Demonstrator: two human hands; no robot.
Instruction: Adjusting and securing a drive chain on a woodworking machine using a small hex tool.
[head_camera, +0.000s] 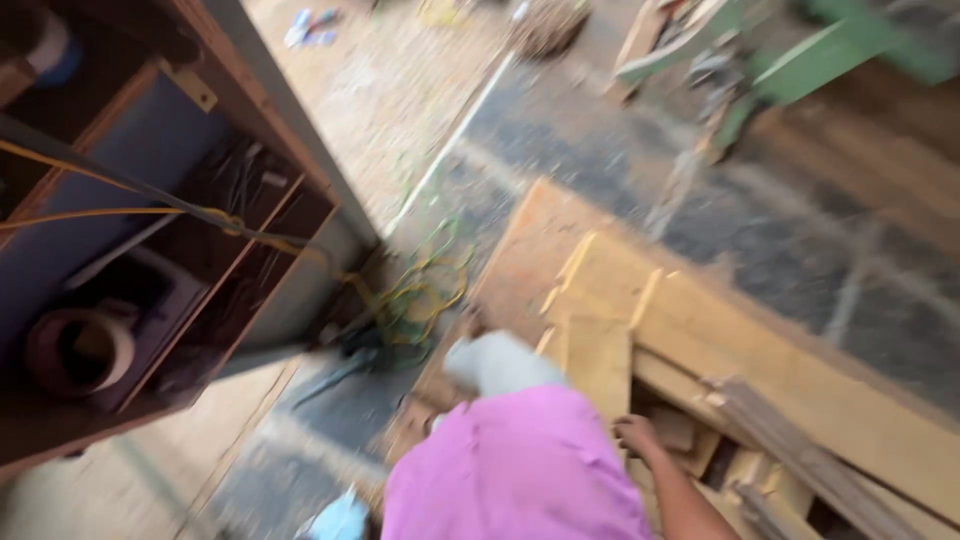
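Note:
The picture is blurred by motion. My right hand (636, 433) reaches down from the lower right to a heap of pale wooden boards and offcuts (700, 340) on the floor. Its fingers are curled at the edge of a short upright plank (598, 365); I cannot tell whether they grip it. My pink shirt (515, 470) fills the bottom centre, with a grey rounded shape (497, 362) just above it that is too blurred to make out. My left hand is not in view.
A brown wooden cabinet (250, 110) with open compartments stands at the left, holding a roll of tape (80, 350) and tools. Yellow and green cords (415, 295) trail across the dusty floor. A green machine (800, 55) stands at the top right.

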